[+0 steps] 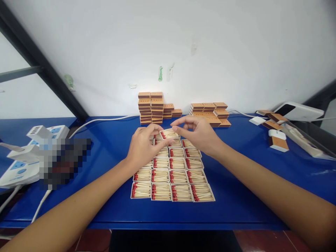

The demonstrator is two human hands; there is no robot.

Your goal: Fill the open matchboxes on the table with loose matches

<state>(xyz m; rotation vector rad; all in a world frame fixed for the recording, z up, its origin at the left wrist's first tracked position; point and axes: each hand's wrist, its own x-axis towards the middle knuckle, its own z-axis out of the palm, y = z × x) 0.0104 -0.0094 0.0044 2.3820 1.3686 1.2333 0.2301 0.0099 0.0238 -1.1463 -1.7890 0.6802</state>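
A small white matchbox tray [169, 134] full of red-tipped matches is tilted above the others, between the thumb and fingers of my left hand [143, 145]. At its far right edge, the thumb and forefinger of my right hand [201, 134] come together. Whether they pinch a match or the rim is too small to tell. Beneath lies a block of filled matchbox trays [180, 176] in close rows, match heads mostly to the left. My left hand hides part of the left column.
Brown matchboxes stand in a tall stack [156, 102] and a lower stack [220, 113] against the wall. On the left are a power strip [59, 133] with plugs and a blurred dark object [69, 162]. Loose matchboxes [278, 142] and a white device [301, 111] lie right on the blue table [236, 196].
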